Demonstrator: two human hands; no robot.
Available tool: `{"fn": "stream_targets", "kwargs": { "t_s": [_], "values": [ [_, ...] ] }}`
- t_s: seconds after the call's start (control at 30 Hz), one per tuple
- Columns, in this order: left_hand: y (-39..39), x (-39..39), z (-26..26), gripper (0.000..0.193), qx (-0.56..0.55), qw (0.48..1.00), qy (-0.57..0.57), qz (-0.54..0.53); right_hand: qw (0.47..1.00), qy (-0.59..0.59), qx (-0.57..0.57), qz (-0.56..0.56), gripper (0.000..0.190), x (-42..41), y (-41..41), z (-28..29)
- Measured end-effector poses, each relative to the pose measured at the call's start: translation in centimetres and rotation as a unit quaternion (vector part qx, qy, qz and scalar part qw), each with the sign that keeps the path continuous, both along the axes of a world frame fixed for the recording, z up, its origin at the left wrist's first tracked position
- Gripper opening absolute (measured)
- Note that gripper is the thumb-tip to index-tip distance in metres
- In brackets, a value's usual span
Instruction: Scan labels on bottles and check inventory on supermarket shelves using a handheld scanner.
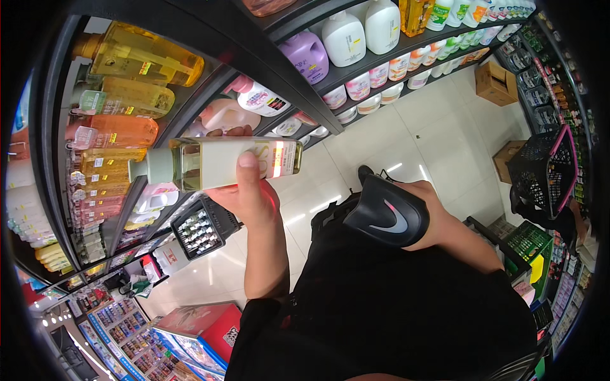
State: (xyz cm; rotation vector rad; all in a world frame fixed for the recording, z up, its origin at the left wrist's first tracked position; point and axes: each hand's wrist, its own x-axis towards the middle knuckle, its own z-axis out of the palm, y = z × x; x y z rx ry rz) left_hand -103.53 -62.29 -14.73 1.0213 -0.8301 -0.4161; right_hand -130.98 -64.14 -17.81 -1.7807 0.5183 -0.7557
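My left hand (252,190) is wrapped around a rectangular clear pump bottle (224,162) of pale yellow-green liquid, with the thumb across its white label. The bottle lies sideways, its grey-green pump head towards the shelves on the left. Red light falls on the printed label near its base and on the hand. My right hand (429,209) grips a black handheld barcode scanner (391,212) with a grey curved mark. The scanner's wide front faces left, towards the bottle, and does not touch it. Its handle is hidden.
Black shelves (305,102) with bottles run along the left and top. A black crate (198,228) of small items stands lower left. Cardboard boxes (495,83) and a black basket (538,176) with a pink handle are at right. A red display case (200,328) stands below.
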Motion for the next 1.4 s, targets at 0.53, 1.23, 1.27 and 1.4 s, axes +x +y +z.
{"fn": "stream_targets", "kwargs": {
  "t_s": [0.53, 1.23, 1.27, 1.4],
  "values": [
    [0.2, -1.8, 0.7, 0.065, 0.001, 1.0, 0.001, -0.008, 1.0, -0.028, -0.003, -0.006, 0.056, -1.8, 0.3, -0.7],
    [7.8, 1.0, 1.1, 0.059, -0.022, 0.999, 0.002, -0.033, 0.998, 0.022, -0.065, 0.014, 0.076, 0.1, 7.7, -1.0],
    [8.5, 1.4, 1.2, 0.059, -0.025, 0.999, -0.006, -0.041, 0.998, 0.024, -0.059, 0.012, 0.075, 0.6, 8.3, -0.9],
    [11.2, 2.7, 1.6, 0.06, -0.039, 0.999, 0.003, -0.015, 1.0, 0.007, 0.02, 0.017, 0.075, 2.5, 10.6, -0.9]
  ]
}}
